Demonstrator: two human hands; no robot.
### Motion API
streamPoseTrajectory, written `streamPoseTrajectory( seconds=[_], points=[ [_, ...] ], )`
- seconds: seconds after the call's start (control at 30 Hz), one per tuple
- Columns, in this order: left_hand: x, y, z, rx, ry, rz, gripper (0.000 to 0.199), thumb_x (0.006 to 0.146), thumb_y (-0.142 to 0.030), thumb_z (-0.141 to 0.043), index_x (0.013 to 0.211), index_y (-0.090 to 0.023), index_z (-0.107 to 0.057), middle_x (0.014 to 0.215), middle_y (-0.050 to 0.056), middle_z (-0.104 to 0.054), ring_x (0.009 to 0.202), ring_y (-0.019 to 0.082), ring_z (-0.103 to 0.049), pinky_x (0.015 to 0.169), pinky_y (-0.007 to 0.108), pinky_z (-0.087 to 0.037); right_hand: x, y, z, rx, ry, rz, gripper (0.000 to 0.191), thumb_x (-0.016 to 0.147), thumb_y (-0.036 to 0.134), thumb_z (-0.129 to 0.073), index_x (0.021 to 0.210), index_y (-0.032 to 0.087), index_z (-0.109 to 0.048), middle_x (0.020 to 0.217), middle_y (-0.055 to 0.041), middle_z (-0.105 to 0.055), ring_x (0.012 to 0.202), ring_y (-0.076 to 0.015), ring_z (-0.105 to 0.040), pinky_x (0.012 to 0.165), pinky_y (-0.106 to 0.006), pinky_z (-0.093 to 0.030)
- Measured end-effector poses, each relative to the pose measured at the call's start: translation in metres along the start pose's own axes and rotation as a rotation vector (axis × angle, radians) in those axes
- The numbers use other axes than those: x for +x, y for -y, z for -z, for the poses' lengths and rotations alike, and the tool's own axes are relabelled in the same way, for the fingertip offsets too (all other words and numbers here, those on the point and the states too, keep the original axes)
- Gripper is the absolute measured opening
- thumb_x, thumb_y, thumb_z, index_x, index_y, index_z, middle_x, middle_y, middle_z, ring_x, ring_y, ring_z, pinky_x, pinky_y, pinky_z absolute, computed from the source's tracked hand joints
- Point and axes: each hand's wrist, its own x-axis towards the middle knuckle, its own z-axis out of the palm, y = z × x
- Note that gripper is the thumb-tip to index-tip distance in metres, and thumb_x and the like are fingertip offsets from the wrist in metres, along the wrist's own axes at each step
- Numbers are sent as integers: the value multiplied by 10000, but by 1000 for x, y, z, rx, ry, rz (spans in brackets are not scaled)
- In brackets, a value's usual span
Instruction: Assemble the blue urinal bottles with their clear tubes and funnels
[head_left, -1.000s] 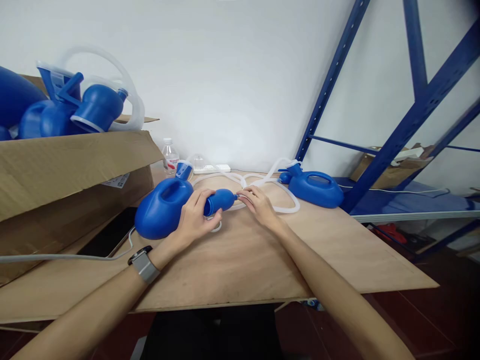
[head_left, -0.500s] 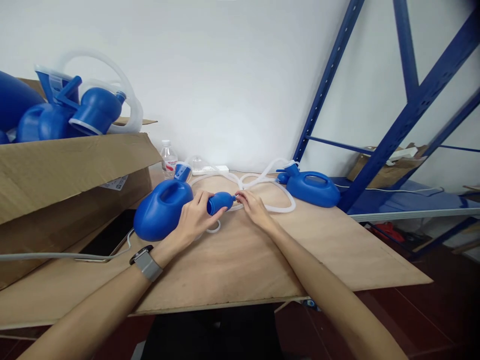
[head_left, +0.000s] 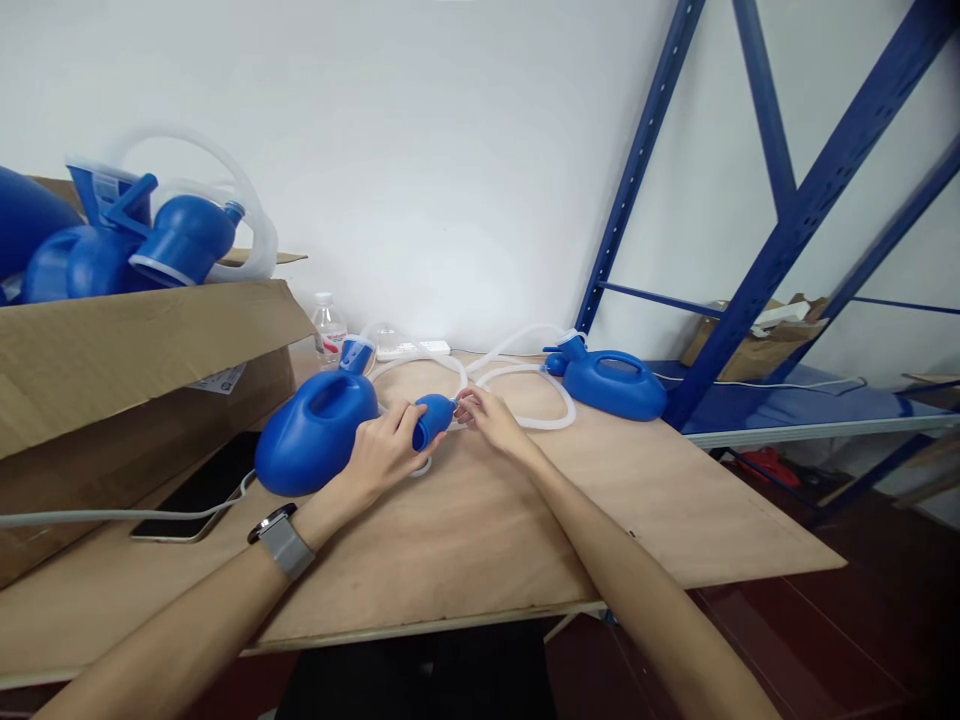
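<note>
My left hand (head_left: 386,447) is wrapped round a blue bulb-shaped plastic funnel piece (head_left: 433,417), its wide mouth turned toward me. At the funnel's narrow neck, my right hand (head_left: 487,415) pinches what looks like the end of the clear tube (head_left: 559,420); the fingers hide the joint. The tube lies in loops on the table behind my hands. Left of my left hand stands a blue urinal bottle (head_left: 315,435) with a handle hole and a raised spout. A second blue urinal bottle (head_left: 615,385) rests at the far right of the table, with tubing by its spout.
A cardboard box (head_left: 150,335) full of blue bottles and funnels stands at the left. Before it lies a phone (head_left: 195,495) with a white cable. A water bottle (head_left: 328,330) and a white power strip (head_left: 427,350) are near the wall. Blue shelving (head_left: 810,390) borders the right.
The view has shifted slightly, so most things sit a little further left. My left hand has tilted the funnel's mouth more toward me; my right hand stays at its neck.
</note>
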Motion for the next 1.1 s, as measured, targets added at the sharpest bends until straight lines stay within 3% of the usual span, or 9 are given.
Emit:
streamPoseTrajectory(
  seconds=[0.07,0.13,0.23,0.3,0.4,0.6,0.9,1.1],
  points=[
    [-1,1,1,-7,-5,-17,338,925,-488,-631,1092,-195,-630,968,93,-726,751,218,-721,583,286,-491,-3,4,2,121,33,-111,98,939,313,-612,946,218,-588,788,-12,-726,713,-142,-708,647,-238,-553],
    [-1,1,2,-23,-38,1,359,923,-496,-640,1118,-196,-624,995,100,-728,778,228,-729,607,294,-515,-6,8,5,262,22,-198,230,903,410,-685,985,230,-566,805,-12,-731,727,-157,-724,627,-246,-568],
    [1,1,4,-33,-83,19,381,919,-508,-654,1142,-201,-617,1033,106,-732,813,240,-740,634,303,-538,-10,12,5,423,-36,-346,389,895,596,-653,917,228,-527,721,-9,-703,625,-158,-698,553,-243,-560],
    [1,-1,5,-36,-84,-19,369,919,-498,-660,1141,-205,-619,1030,102,-741,809,240,-744,643,305,-544,-11,13,2,464,17,-506,495,932,685,-527,786,213,-503,598,-11,-638,498,-130,-615,441,-197,-473],
    [0,-3,5,-42,-74,-94,351,924,-493,-654,1125,-206,-635,1017,102,-754,784,240,-749,645,312,-547,-11,13,-5,522,134,-694,564,977,670,-439,646,213,-433,467,28,-493,368,-79,-439,335,-157,-280],
    [-1,-4,4,13,-41,-133,339,936,-483,-637,1120,-199,-660,1051,113,-765,769,239,-752,648,323,-546,-7,13,-4,637,181,-767,560,1037,546,-370,585,237,-249,381,104,-239,313,-56,-150,303,-165,-120],
    [-3,-4,5,-14,18,-91,361,950,-488,-618,1152,-190,-652,1033,102,-745,798,229,-735,624,303,-495,-3,9,5,751,217,-803,450,1066,341,-344,635,235,-270,410,125,-207,332,-53,-94,310,-160,-94],
    [-1,-10,7,-20,160,78,383,933,-531,-607,1121,-199,-637,981,83,-709,768,231,-705,548,297,-426,1,5,2,778,180,-795,389,1038,290,-382,661,237,-302,445,127,-217,360,-51,-96,328,-162,-81]
  ],
)
